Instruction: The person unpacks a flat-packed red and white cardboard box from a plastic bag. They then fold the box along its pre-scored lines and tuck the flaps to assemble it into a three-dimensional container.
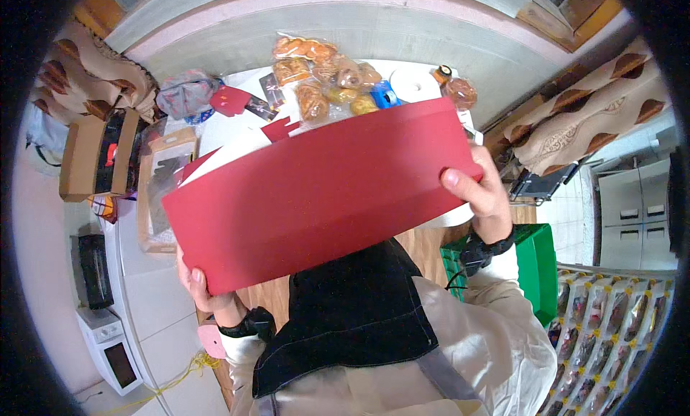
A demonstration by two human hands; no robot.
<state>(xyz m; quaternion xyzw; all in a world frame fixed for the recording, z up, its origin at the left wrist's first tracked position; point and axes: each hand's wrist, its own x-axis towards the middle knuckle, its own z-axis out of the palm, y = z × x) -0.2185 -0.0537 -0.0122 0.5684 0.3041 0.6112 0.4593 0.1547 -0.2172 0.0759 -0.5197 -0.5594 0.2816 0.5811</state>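
Note:
A long red sheet, perhaps card (pixel 316 197), spans the middle of the view, tilted with its right end higher. Faint lengthwise bands run along it; I cannot tell whether they are folds. At its lower left corner my left hand (pixel 206 285) grips the edge, thumb on the front and the other fingers mostly hidden behind. My right hand (pixel 483 193) is closed round the right end, thumb pressed on the front face. Beyond the sheet's upper edge, part of a white table (pixel 215 134) shows, with smaller red pieces (pixel 279 130) on it.
Bagged bread (pixel 313 102), a blue package (pixel 384 94) and a white roll (pixel 415 85) stand at the table's back. To the left are an open cardboard box (pixel 79 161) and a wooden tray (pixel 147 222). A green crate (pixel 539 268) sits at my right.

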